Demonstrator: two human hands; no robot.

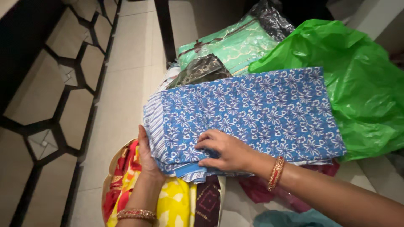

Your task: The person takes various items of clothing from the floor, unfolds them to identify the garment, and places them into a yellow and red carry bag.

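Underfoot cream tiled floor (126, 75) | dark geometric panel (46, 96) left | both hands on blue cloth (252, 113)

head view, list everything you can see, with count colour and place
folded floral cloth: 1, blue and white, centre, held
plastic bag: 1, green, right
packed garment: 1, mint green in clear wrap, top centre
dark packet: 1, brown-black, behind the blue cloth
printed cloth: 1, yellow and red, bottom
maroon cloth: 1, under right forearm
floor tiles: cream, left
bangles: red-gold, both wrists
left hand: under cloth edge
right hand: on top of cloth
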